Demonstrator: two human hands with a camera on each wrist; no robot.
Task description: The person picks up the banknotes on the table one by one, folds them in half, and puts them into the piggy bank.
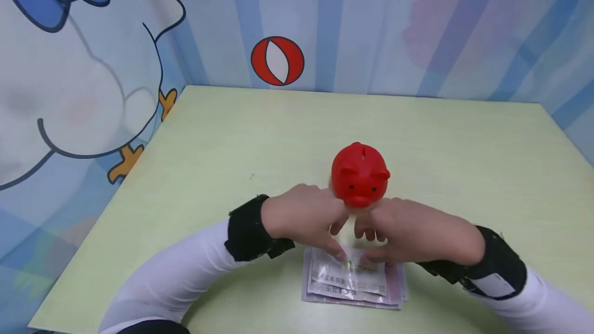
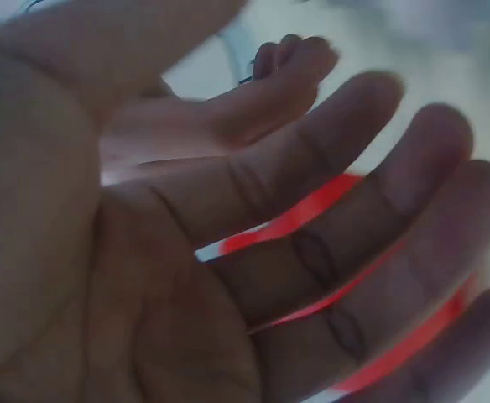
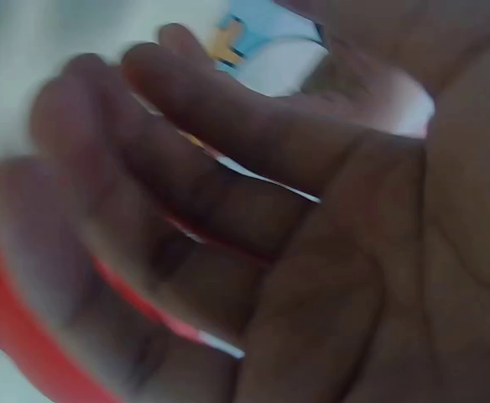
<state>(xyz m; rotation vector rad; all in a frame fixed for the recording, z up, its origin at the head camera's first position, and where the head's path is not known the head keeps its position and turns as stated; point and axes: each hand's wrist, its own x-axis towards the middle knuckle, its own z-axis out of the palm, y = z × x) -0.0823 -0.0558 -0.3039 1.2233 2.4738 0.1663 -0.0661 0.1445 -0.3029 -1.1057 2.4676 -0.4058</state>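
A red piggy bank stands on the table with its snout toward me and a coin slot on top. Just in front of it, my left hand and right hand meet at the knuckles, palms empty in both wrist views. The fingers of both are loosely bent and spread, with slivers of red showing between them. Below my hands lies a flat stack of clear plastic packets with pale printed paper inside. Both thumb tips hover at the stack's far edge, overlapping it in the head view.
The pale green table runs back to a blue striped wall with a red and white ball printed on it. On the left stands a panel with a large white cartoon figure. Black straps wrap both wrists over white sleeves.
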